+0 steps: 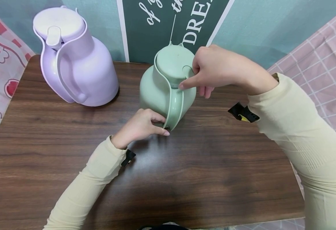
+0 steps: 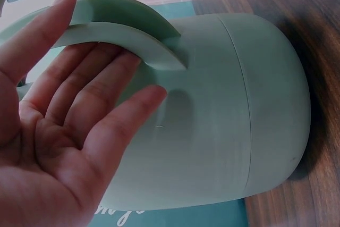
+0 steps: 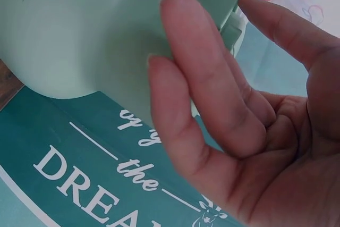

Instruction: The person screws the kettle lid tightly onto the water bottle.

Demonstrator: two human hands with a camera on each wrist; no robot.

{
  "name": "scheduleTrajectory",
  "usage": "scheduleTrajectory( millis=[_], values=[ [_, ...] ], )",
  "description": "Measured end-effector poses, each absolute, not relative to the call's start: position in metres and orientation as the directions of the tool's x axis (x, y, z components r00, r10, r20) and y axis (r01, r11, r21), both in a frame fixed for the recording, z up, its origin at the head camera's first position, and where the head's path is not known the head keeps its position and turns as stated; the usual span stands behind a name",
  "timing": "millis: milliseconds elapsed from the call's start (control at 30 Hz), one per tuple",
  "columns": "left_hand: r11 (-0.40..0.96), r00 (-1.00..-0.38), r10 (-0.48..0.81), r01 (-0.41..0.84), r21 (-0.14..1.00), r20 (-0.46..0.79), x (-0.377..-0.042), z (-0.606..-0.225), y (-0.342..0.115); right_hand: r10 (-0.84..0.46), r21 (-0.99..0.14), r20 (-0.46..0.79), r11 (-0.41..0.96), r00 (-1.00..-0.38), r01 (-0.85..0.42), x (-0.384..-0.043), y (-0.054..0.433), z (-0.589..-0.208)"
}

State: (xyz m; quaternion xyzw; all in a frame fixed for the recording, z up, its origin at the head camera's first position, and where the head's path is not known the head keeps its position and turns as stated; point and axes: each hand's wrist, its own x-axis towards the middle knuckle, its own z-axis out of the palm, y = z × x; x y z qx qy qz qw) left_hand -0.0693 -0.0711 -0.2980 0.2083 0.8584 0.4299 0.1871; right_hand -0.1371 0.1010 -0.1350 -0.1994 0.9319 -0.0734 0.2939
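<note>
A pale green thermos jug (image 1: 153,86) stands upright on the table, its handle facing me. At the handle's lower end my left hand (image 1: 142,124) holds on. In the left wrist view, the fingers of the left hand (image 2: 79,115) reach under the handle (image 2: 117,35) and the thumb lies on its outer side. Up at the round lid (image 1: 172,60), my right hand (image 1: 216,67) has its thumb tip on the lid's front tab, and its other fingers curl beside the lid. The right index fingertip is hidden. In the right wrist view, curled fingers (image 3: 196,73) show before the jug's body.
A larger lilac thermos jug (image 1: 98,67) stands at the back left. The brown wooden table (image 1: 208,179) spreads out in front. Behind it hangs a teal cloth (image 1: 271,28) with a dark lettered panel, and pink patterned cloths (image 1: 326,64) flank the sides.
</note>
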Motion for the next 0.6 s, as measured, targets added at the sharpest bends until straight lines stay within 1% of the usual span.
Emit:
scheduleTrajectory(
  millis=[100, 400, 600],
  values=[
    [0.543, -0.843, 0.519, 0.198, 0.816, -0.141, -0.0692, -0.2977, -0.0711, -0.395, -0.232, -0.510, 0.919, -0.764, -0.320, -0.1354, 0.0992, -0.1352],
    [0.531, -0.839, 0.524, 0.190, 0.826, -0.144, -0.0683, -0.2960, -0.0720, -0.382, -0.190, -0.506, 0.924, -0.773, -0.332, -0.1344, 0.0945, -0.1358],
    [0.543, -0.843, 0.516, 0.185, 0.819, -0.151, -0.0688, -0.2958, -0.0715, -0.385, -0.194, -0.502, 0.923, -0.775, -0.333, -0.1348, 0.0940, -0.1370]
  ],
)
